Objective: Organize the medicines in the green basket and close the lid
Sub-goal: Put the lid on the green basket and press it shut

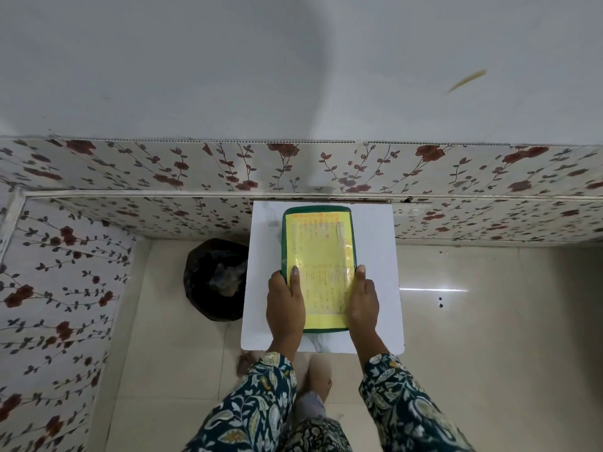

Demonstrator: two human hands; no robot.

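Note:
The green basket (284,243) stands on a small white table (375,243), its green-rimmed lid (318,249) lying flat on top with a yellow printed sheet taped across it. My left hand (285,301) grips the near left edge of the lid, thumb resting on the yellow sheet. My right hand (363,303) grips the near right edge in the same way. The lid hides the inside of the basket, so no medicines show.
A black bin with a dark liner (215,278) stands on the floor just left of the table. Floral wall panels (58,282) run along the left and behind the table. Glossy cream floor tiles (489,321) spread to the right. My feet are below the table's near edge.

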